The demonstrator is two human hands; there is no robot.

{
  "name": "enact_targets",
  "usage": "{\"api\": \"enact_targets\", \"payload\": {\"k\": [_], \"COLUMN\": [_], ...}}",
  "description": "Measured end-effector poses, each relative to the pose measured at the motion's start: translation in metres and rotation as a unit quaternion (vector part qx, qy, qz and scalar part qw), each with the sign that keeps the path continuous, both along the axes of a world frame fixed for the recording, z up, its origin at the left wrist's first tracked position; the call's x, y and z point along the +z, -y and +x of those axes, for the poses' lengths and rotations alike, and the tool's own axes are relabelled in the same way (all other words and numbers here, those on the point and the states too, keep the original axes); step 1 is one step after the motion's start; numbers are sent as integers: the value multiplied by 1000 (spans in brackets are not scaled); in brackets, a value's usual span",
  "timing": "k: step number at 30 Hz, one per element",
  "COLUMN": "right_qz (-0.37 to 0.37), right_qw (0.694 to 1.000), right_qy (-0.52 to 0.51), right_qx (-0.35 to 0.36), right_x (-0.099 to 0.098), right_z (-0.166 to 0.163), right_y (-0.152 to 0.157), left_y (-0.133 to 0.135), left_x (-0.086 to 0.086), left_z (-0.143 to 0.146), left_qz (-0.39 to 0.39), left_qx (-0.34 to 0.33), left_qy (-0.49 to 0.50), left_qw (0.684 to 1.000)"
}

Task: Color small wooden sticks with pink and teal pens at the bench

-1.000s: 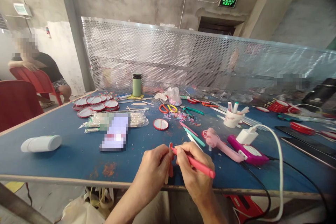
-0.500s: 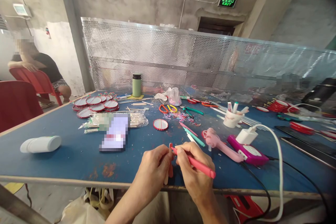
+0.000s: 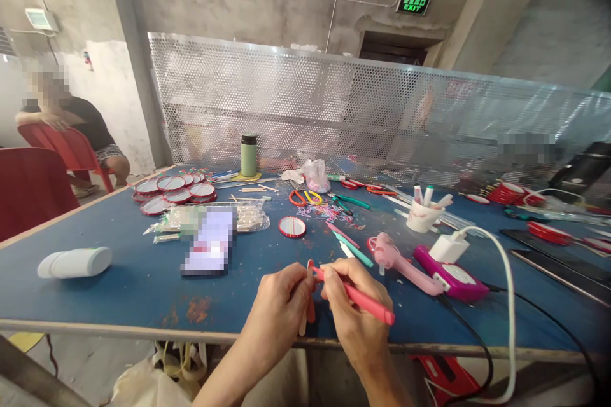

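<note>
My left hand (image 3: 277, 305), fingers pinched together, holds a flat wooden craft stick (image 3: 302, 325) near the table's front edge. Red shows at the stick's upper end, and a red piece hangs beside its lower part; whether that is another stick or a cap I cannot tell. In my right hand (image 3: 358, 324) is a coral-red marker (image 3: 370, 304), held like a pen with its tip at the stick's upper end. Just beyond lie a teal marker (image 3: 360, 252) and a pink marker (image 3: 344, 235). A round red-rimmed disc (image 3: 292, 227) rests further back.
On the left are a white bottle (image 3: 74, 262), a phone (image 3: 210, 241) and a pile of red-rimmed discs (image 3: 174, 191). To the right stand a pink handheld fan (image 3: 405, 267), a purple power strip (image 3: 451, 273) with a white cable, and a paper cup (image 3: 424, 216) of markers.
My right hand and the marker have shifted very slightly to the right. My left hand and the stick look the same.
</note>
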State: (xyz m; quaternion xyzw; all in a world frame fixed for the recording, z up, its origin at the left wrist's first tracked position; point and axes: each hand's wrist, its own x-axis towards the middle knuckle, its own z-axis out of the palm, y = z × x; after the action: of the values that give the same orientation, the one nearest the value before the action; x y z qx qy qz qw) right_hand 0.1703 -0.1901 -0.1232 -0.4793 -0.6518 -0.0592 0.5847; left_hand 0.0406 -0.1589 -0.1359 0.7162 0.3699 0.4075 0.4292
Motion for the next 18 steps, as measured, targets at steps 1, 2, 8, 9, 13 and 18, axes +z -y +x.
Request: {"api": "enact_targets", "payload": {"k": [1,2,8,9,13,18], "right_qz": [1,2,0,0,-3,-3], "right_qw": [1000,1000,1000,1000,1000,1000], "right_qy": [2,4,11,12,16,13], "right_qx": [0,2,11,10,7,9], "right_x": [0,-1,0,1,1,2], "right_z": [0,0,0,0,0,-1], "right_y": [0,0,-1,-1,-1,-1], "left_y": [0,0,0,0,0,0], "left_x": [0,0,-2,-2,-2,-1], "left_z": [0,0,0,0,0,0], "left_qz": [2,4,-6,-6,-4,-3], "left_qx": [1,1,-3,-5,-3,-3], "left_qy": [-1,-1,4,5,5,7], "left_qw": [1000,1000,1000,1000,1000,1000]}}
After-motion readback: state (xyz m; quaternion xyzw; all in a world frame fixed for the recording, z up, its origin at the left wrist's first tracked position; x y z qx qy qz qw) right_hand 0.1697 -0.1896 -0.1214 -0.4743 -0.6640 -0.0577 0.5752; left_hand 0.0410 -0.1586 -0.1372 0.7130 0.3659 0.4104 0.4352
